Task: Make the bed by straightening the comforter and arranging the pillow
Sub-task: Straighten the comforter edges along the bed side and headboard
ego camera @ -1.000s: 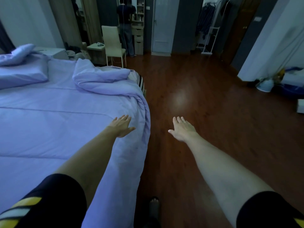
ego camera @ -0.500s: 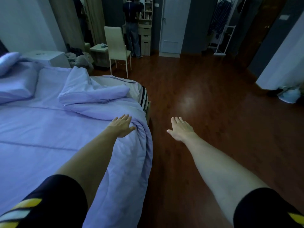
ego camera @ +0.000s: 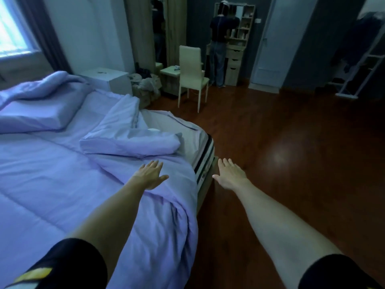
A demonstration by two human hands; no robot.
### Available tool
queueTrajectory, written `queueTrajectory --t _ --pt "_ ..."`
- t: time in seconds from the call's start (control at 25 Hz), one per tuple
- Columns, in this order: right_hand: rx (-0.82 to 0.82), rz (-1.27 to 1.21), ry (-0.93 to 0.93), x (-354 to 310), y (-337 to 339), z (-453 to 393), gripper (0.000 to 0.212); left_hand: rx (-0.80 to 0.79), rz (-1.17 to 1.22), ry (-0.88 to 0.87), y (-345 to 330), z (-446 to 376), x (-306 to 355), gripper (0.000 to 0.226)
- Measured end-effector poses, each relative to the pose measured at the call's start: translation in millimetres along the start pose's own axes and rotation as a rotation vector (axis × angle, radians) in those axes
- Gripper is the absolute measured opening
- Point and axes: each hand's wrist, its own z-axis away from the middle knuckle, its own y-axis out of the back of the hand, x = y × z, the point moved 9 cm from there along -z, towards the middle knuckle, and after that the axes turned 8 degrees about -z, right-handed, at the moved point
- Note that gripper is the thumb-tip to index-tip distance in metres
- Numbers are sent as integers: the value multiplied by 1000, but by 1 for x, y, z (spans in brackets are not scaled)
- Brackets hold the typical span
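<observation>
Across the bed (ego camera: 205,155) lies one lilac comforter (ego camera: 62,184), flat over most of the mattress and draped over the near side edge. Its far corner is turned back on itself into a bunched fold (ego camera: 129,140), leaving a patch of pale sheet (ego camera: 185,130) and the striped mattress side bare at that corner. One pillow (ego camera: 35,115) in the same lilac lies at the head end, to the left, with more rumpled lilac cloth heaped behind it; whether that heap is a second pillow cannot be told.

Two hands reach forward, both bare-armed from dark short sleeves. The left hand (ego camera: 150,176) is palm down over the comforter just short of the fold, fingers (ego camera: 155,164) straight and close together, thumb out, gripping nothing; whether the palm touches the cloth or hovers just above it is unclear. The fold begins just beyond its fingertips. The right hand (ego camera: 229,174) is off the bed, over the floor (ego camera: 291,174) just beside the mattress corner, likewise flat and spread, empty, not touching the comforter.

Beyond the bed stand one white nightstand (ego camera: 108,78), one pale chair (ego camera: 192,74) at a small tabletop (ego camera: 169,70), and one person (ego camera: 220,44) with back turned at a shelf unit. A window (ego camera: 12,32) is at upper left.
</observation>
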Motion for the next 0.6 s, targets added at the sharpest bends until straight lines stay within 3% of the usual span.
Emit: queueTrajectory --t 0.36,0.6 --pt "-158 30 343 -95 4 -203 82 -101 225 428 -35 -94 -97 77" --pt "-248 159 550 -166 -10 -291 95 -225 472 730 -82 -122 -131 86"
